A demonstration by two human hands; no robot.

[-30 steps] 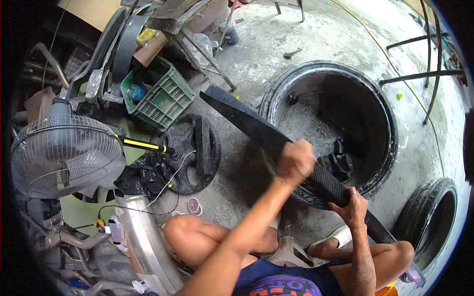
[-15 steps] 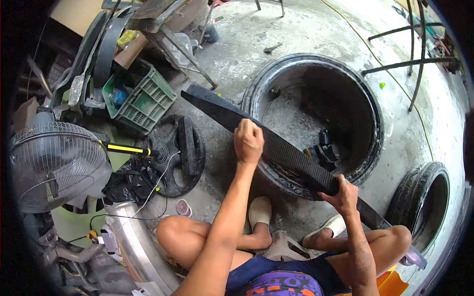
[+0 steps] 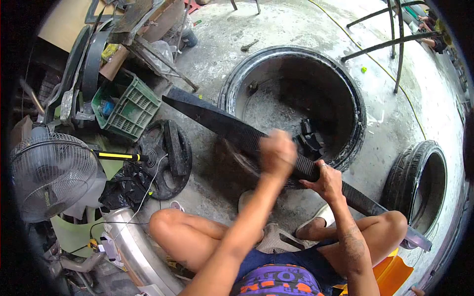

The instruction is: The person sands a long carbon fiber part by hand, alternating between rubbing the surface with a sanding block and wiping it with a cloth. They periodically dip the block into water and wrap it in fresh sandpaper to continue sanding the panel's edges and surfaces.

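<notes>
A long black panel [image 3: 227,126] with a woven carbon-fibre look slants across the view, its wide end at the upper left. It lies over the near rim of a large black tyre-like ring [image 3: 353,93] and reaches down past my right knee. My left hand [image 3: 279,153], blurred by motion, is a closed fist against the panel's middle. What it holds, if anything, is hidden. Close beside it, my right hand [image 3: 326,181] is wrapped round the panel's edge, thumb on the near side and fingers over the top.
Inside the ring lie dark pieces [image 3: 311,138]. A second tyre [image 3: 417,182] stands at right. To the left are a fan [image 3: 54,172], a green crate [image 3: 131,106], a round black base [image 3: 168,158] and a silver cylinder [image 3: 140,251]. Metal legs [image 3: 390,47] stand at upper right.
My left fist has slid along the panel toward the lower right, closer to my right hand. The right hand keeps its grip on the panel. The whole view has shifted slightly.
</notes>
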